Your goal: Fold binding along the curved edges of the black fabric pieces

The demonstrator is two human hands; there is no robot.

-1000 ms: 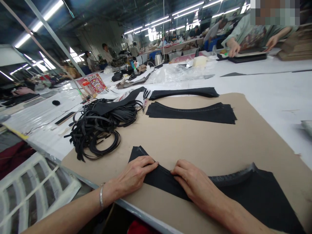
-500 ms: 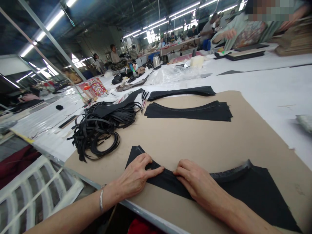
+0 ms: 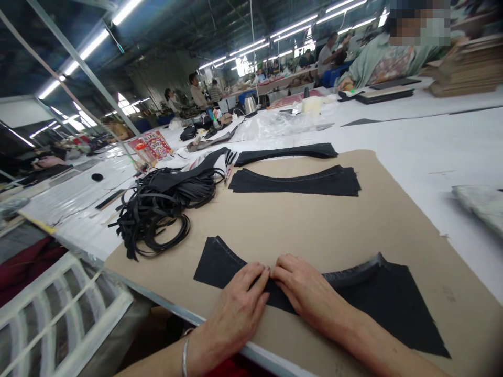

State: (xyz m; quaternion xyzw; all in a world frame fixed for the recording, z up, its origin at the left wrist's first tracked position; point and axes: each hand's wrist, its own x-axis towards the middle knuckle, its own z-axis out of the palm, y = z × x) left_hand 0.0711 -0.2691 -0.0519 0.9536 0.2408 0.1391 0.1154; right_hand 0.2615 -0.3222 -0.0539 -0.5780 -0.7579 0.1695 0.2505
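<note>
A curved black fabric piece [image 3: 387, 301] lies near the table's front edge, its upper edge folded over in a narrow strip. My left hand [image 3: 245, 301] pinches this edge at the middle of the curve, fingers pressed together. Right beside it, my right hand [image 3: 302, 283] is closed on the same edge, its fingertips almost touching the left ones. Both hands hide the middle of the fabric. Its left end lies flat on the brown board [image 3: 314, 230], and the right end spreads out under my right forearm.
Behind lie a stack of curved black pieces [image 3: 294, 183] and another black stack [image 3: 286, 154]. A tangled heap of black strips [image 3: 157, 209] sits to the left. A white slatted rack [image 3: 58, 319] stands beside the table. A co-worker [image 3: 393, 63] sits across, near stacked brown sheets [image 3: 463, 68].
My left hand has slid right along the folded edge, up against the right hand, uncovering the fabric's left end. Its fingers have drawn together. The view has shifted slightly.
</note>
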